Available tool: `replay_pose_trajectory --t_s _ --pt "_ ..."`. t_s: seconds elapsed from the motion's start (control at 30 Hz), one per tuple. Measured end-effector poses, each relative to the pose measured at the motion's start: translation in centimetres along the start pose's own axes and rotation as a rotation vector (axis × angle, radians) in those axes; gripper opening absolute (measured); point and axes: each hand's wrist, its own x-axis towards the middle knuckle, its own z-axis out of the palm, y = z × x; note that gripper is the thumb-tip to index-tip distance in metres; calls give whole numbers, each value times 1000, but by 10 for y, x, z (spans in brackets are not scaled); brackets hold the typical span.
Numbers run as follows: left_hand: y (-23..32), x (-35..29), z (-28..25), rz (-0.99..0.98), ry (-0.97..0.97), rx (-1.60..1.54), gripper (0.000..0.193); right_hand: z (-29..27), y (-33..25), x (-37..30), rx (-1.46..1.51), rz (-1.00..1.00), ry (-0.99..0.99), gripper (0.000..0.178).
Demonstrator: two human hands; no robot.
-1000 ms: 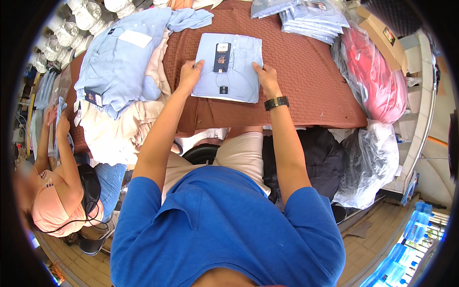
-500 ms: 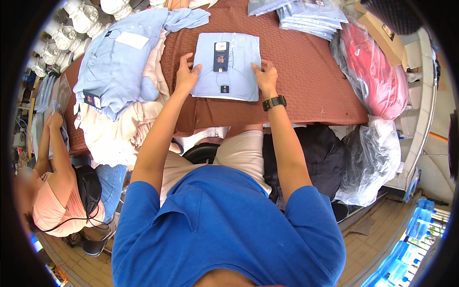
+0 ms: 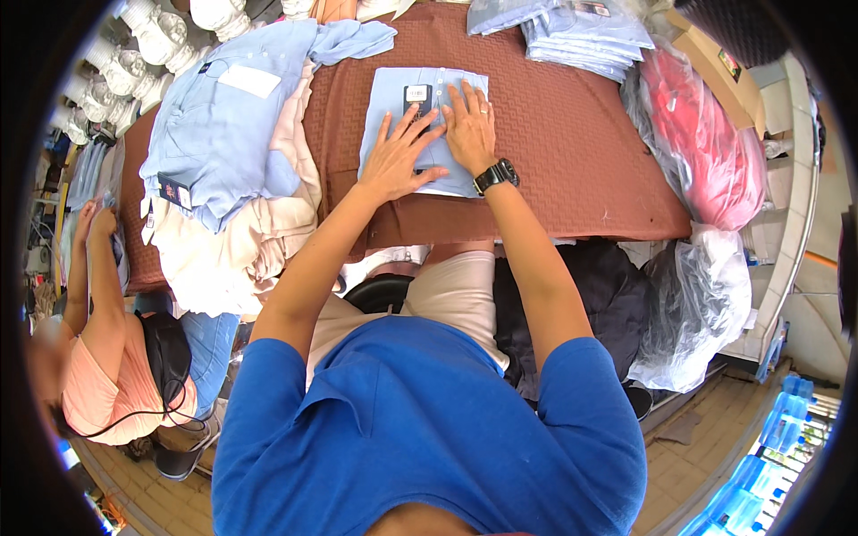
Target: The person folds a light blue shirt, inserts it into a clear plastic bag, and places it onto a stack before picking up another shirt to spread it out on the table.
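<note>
A folded light-blue shirt [image 3: 379, 109] lies on the brown cloth-covered table [image 3: 572, 170] in front of me. Its front carries a dark hang tag [image 3: 417, 95] with a white label, partly hidden under my fingers. My left hand [image 3: 400, 159] rests on the shirt's lower left and middle, fingers spread. On the upper right part lies my right hand [image 3: 469, 129], flat with its fingers stretched out, a dark watch [image 3: 496, 176] on that wrist. Neither hand grips anything.
Left of me, unfolded light-blue shirts [image 3: 223, 134] lie over cream garments [image 3: 214, 259]. Bagged folded shirts [image 3: 581, 45] are stacked at the far right, near a plastic bag of red cloth [image 3: 702, 134] and a cardboard box [image 3: 719, 67]. A co-worker [image 3: 116, 357] sits at left.
Both hands have moved inward from the shirt's side edges onto its top and now lie flat, fingers spread. The shirt stays in about the same place.
</note>
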Motion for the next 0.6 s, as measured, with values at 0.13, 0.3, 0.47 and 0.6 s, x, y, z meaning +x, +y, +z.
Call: replay_pose_trajectory --t_s 0.13,0.3,0.47,0.6 --pt "-2 -2 12 -19 -7 13 75 12 20 1 41 -8 -61 46" --pt "3 -1 12 -43 -22 12 74 12 22 1 13 27 -146 48" --pt "5 0 10 -78 -57 -13 73 8 3 30 -16 -13 -59 49" --pt "4 4 10 -93 -69 -57 72 24 8 32 9 -46 -224 50"
